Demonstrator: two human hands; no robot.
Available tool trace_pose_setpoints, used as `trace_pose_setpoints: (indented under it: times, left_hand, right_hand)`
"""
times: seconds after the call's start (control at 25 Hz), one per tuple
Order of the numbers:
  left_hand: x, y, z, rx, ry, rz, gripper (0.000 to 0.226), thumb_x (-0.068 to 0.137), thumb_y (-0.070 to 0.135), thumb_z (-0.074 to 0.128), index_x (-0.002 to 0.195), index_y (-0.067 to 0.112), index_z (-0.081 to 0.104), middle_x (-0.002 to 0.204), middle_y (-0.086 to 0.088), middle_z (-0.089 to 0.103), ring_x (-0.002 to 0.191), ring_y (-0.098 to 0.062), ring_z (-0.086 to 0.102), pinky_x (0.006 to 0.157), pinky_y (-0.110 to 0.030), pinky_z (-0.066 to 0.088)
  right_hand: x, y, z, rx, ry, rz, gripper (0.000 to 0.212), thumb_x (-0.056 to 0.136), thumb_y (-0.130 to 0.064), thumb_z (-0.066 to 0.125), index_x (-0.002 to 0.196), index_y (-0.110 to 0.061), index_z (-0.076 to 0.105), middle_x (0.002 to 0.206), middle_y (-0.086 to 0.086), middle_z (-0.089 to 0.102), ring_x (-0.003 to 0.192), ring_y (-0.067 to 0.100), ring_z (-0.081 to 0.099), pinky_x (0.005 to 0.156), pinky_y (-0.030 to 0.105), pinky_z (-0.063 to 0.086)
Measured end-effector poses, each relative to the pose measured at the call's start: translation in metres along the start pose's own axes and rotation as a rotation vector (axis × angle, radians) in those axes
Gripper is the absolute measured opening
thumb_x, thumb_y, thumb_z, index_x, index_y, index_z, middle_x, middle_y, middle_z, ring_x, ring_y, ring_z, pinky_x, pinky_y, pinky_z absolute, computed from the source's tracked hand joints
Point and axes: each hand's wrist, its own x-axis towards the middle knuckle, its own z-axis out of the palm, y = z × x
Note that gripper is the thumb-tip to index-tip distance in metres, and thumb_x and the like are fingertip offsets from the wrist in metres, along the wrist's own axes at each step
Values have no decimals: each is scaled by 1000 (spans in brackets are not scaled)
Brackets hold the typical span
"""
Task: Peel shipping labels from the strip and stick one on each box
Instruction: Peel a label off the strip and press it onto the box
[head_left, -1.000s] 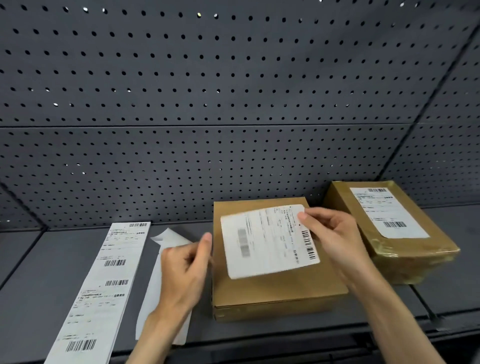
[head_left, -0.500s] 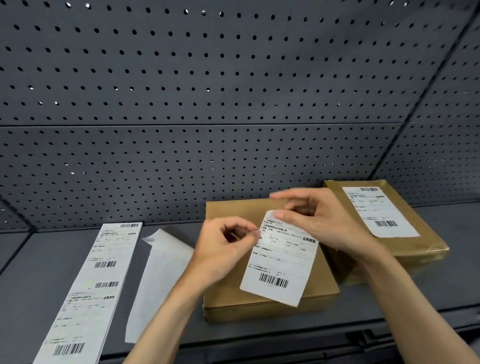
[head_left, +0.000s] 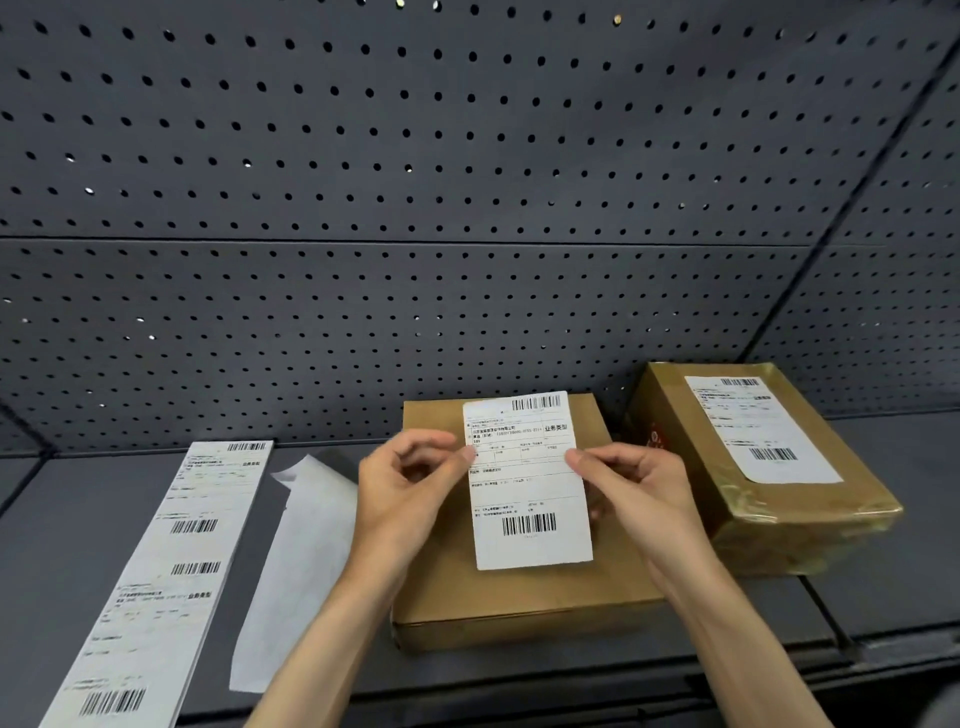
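A white shipping label (head_left: 527, 483) hangs upright over the plain brown box (head_left: 519, 597) in the middle of the shelf. My left hand (head_left: 405, 493) pinches its left edge and my right hand (head_left: 628, 493) pinches its right edge. Whether the label touches the box top I cannot tell. To the right sits a taped brown box (head_left: 789, 530) with a label (head_left: 761, 428) stuck on top. The strip of labels (head_left: 156, 587) lies at the left of the shelf.
A blank backing sheet (head_left: 296, 566) lies between the strip and the middle box. The grey shelf (head_left: 62, 545) has a front lip along the bottom. A perforated dark panel (head_left: 467, 208) rises behind everything.
The label was turned from lying sideways to upright. My left hand came up from beside the box and took its left edge; both hands now hold it squared over the box.
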Motion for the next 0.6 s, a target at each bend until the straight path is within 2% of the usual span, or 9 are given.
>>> trace_pose_setpoints:
  times: [0.08,0.2,0.32,0.44,0.6]
  left_hand:
    - [3,-1,0,41,3,-15,30,78,11,82,94,17,57,61,4,72,60,-2,61,70,-22,48]
    - [9,-3,0,64,-23,-63,39,78,8,82,95,16,48,68,-2,75,56,-7,60,56,-26,47]
    - [18,-6,-2,109,-7,-86,39,78,6,82,92,16,47,70,-5,75,51,-12,56,50,-26,45]
    - [28,-10,0,231,3,-93,39,78,10,82,88,21,45,73,-3,76,54,-17,62,55,-29,48]
    - [36,-15,8,445,5,-44,39,77,16,82,86,26,46,76,1,76,72,-20,73,70,-35,54]
  right_hand:
    - [3,4,3,-24,15,6,11,92,-14,74,84,-11,81,79,4,81,59,11,68,43,20,45]
    - [7,9,6,-177,28,-34,14,94,-19,72,84,-13,80,79,-3,81,54,6,66,41,20,42]
    - [14,11,12,-346,54,-124,17,93,-20,73,78,-14,79,76,-12,77,70,-4,71,55,14,50]
    - [20,9,18,-492,60,-184,17,93,-18,74,78,-11,78,70,-19,68,67,-12,65,55,7,46]
    - [31,13,17,-562,24,-133,16,93,-21,74,86,-7,79,78,-8,72,68,-6,63,52,3,44]
